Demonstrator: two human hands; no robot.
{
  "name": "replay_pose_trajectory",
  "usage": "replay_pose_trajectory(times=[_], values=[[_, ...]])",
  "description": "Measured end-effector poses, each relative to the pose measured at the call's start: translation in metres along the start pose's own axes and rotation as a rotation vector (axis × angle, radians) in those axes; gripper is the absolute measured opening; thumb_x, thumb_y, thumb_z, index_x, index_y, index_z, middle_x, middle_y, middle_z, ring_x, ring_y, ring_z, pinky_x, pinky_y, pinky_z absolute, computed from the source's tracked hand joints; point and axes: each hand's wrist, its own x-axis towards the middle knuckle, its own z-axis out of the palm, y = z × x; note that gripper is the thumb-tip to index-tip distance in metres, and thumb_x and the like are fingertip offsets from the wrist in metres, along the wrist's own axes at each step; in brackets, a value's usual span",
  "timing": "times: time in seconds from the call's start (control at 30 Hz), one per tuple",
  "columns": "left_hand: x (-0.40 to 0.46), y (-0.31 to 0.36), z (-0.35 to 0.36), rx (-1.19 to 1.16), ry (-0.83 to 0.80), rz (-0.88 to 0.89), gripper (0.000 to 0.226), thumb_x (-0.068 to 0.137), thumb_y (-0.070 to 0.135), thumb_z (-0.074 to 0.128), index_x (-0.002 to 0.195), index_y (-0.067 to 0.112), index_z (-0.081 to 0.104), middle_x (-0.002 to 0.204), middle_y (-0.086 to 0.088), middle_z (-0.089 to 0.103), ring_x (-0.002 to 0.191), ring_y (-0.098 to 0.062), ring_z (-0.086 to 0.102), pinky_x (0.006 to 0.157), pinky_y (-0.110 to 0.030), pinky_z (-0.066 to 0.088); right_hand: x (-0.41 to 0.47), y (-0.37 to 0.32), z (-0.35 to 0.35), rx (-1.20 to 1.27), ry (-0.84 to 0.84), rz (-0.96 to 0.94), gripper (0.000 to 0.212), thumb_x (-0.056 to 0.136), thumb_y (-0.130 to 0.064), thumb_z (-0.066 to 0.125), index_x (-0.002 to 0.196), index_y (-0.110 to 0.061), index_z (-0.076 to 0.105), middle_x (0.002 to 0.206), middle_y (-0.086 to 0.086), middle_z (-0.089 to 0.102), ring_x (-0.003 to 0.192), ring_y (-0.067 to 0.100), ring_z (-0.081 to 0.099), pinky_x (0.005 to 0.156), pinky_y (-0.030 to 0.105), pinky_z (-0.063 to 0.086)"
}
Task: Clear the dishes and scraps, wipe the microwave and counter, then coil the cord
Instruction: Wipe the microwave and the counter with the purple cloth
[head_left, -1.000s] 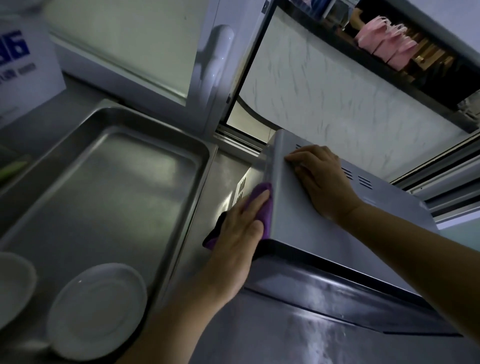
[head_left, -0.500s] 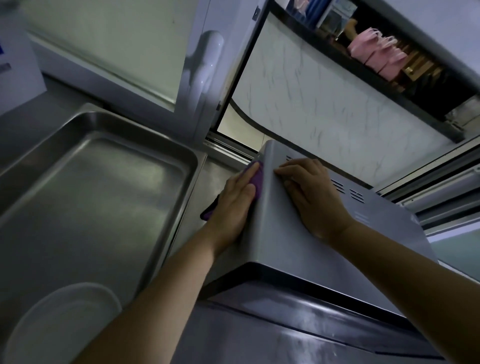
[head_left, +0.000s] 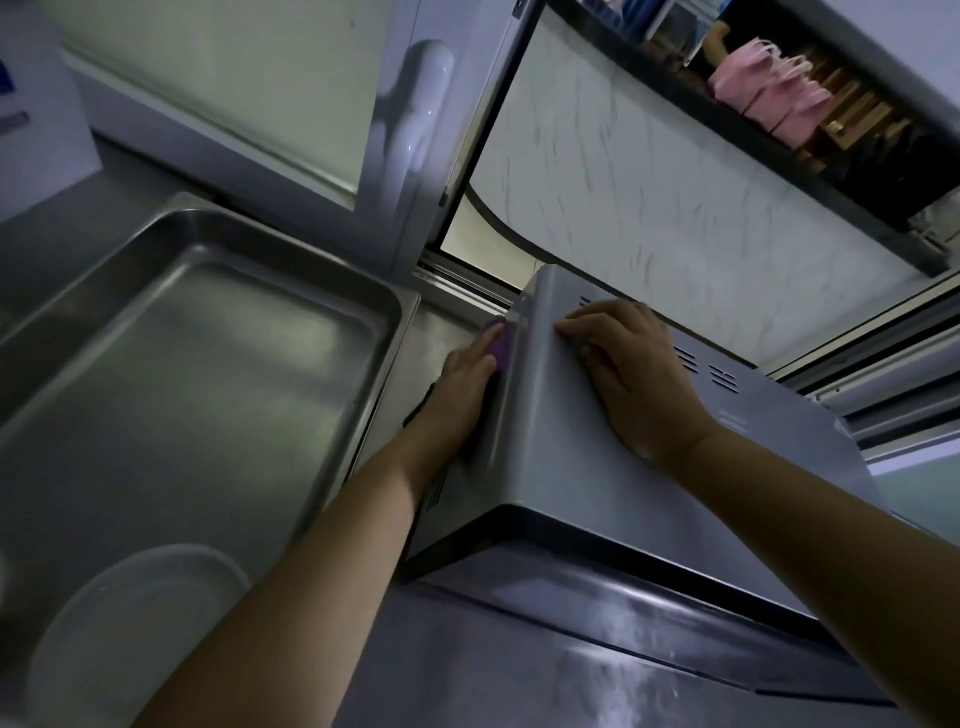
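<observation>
The left hand (head_left: 462, 379) presses a purple cloth (head_left: 501, 340) with straight fingers on the microwave (head_left: 597, 467) side; the right hand (head_left: 634, 369) lies flat on top.

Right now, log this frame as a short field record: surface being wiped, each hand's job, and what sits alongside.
surface: left side panel of the microwave, toward its rear
left hand: left hand presses the purple cloth flat against that panel
right hand: right hand rests flat on the microwave's top, bracing it
alongside: steel tray to the left, white plate at its near end
cord: not visible
</observation>
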Motion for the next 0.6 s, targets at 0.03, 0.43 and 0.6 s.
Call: replay_pose_trajectory(times=[0.03, 0.43, 0.6], values=[[-0.016, -0.003, 0.000, -0.018, 0.011, -0.001, 0.043, 0.093, 0.039, 0.034, 0.135, 0.046, 0.039, 0.146, 0.006, 0.034, 0.129, -0.012, 0.037, 0.112, -0.041, 0.027, 0.000, -0.001, -0.001, -0.003, -0.006, 0.003, 0.027, 0.095, -0.018, 0.045, 0.115, -0.012, 0.063, 0.116, 0.011, 0.059, 0.110, 0.029, 0.051, 0.097, 0.047, 0.039], [-0.105, -0.030, 0.004, -0.128, 0.122, -0.018, 0.038, 0.098, 0.014, 0.038, 0.133, 0.029, 0.039, 0.144, 0.005, 0.039, 0.137, -0.009, 0.031, 0.116, -0.028, 0.019, -0.002, -0.010, -0.003, -0.016, -0.005, 0.005, 0.026, 0.095, -0.012, 0.048, 0.116, -0.007, 0.062, 0.117, 0.015, 0.058, 0.110, 0.033, 0.051, 0.097, 0.048, 0.037], [-0.061, -0.030, -0.005, 0.077, 0.065, 0.109, 0.045, 0.099, 0.020, 0.033, 0.137, 0.043, 0.029, 0.148, 0.010, 0.028, 0.137, -0.006, 0.024, 0.117, -0.036, 0.015, 0.000, -0.009, -0.003, 0.015, -0.004, 0.011, 0.031, 0.094, -0.019, 0.043, 0.115, -0.007, 0.063, 0.116, 0.014, 0.059, 0.109, 0.032, 0.051, 0.095, 0.051, 0.040]])
